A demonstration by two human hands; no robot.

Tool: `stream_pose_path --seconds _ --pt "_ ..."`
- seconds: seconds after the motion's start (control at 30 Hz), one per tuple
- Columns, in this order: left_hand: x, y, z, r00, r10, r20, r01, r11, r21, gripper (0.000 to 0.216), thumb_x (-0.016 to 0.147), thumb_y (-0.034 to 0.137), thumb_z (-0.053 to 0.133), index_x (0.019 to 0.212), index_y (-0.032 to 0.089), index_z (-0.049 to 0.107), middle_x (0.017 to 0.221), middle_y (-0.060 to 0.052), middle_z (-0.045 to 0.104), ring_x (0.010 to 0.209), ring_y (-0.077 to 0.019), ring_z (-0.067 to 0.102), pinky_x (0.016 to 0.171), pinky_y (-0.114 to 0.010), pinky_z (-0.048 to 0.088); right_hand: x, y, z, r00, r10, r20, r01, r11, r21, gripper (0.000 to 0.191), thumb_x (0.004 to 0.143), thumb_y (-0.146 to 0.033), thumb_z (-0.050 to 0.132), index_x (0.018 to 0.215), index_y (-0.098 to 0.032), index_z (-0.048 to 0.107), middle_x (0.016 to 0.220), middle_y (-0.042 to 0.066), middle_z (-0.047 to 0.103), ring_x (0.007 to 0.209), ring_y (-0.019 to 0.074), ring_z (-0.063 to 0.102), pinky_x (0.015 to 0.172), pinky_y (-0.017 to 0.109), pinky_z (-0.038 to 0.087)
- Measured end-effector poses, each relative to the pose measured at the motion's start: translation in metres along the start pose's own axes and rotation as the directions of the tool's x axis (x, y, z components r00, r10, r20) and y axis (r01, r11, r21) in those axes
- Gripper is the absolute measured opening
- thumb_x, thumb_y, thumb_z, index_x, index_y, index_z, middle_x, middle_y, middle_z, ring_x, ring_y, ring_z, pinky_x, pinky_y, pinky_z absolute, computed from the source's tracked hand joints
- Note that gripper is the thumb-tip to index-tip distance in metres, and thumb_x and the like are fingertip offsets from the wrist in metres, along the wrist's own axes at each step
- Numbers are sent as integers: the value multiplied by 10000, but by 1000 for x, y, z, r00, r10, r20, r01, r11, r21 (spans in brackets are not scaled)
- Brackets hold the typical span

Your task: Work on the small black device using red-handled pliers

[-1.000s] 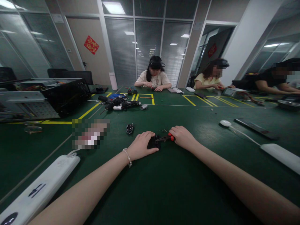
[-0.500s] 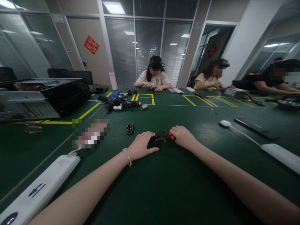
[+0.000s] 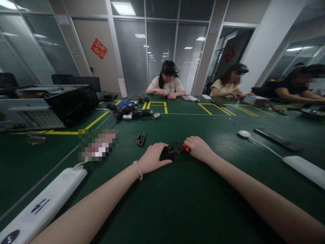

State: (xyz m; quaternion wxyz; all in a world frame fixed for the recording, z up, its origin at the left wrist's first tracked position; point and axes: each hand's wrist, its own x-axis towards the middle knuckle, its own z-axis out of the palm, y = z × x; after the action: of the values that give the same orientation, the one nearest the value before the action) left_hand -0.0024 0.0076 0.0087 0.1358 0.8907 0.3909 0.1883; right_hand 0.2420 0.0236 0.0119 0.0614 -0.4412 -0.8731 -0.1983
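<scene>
The left hand (image 3: 153, 157) is lying curled over a small black part (image 3: 166, 154), holding it down on the green surface (image 3: 177, 203). The right hand (image 3: 199, 148) is gripping red-handled pliers (image 3: 179, 149), fingers closed around the handles and the tips meeting the part. Another black piece (image 3: 140, 139) is lying nearby.

Pliers (image 3: 177, 149) right of part (image 3: 166, 154); power strip (image 3: 40, 206) left.

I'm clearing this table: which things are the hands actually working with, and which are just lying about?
In use: left hand on small black part; right hand gripping red-handled pliers.
Lying about: loose black piece, white power strip, computer case, tool pile.
</scene>
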Motion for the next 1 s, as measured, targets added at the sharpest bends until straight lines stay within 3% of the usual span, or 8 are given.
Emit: stream_pose_path --seconds 1.0 --pt "1 -1 1 1000 6 0 -6 1000 0 524 742 534 524 1146 217 417 1136 -62 499 1040 -250 470 867 -389 363 2 -2 -1 1000 13 0 -13 1000 2 182 688 -43 443 799 -138 552 804 66 571 717 162 471 643 269 317"
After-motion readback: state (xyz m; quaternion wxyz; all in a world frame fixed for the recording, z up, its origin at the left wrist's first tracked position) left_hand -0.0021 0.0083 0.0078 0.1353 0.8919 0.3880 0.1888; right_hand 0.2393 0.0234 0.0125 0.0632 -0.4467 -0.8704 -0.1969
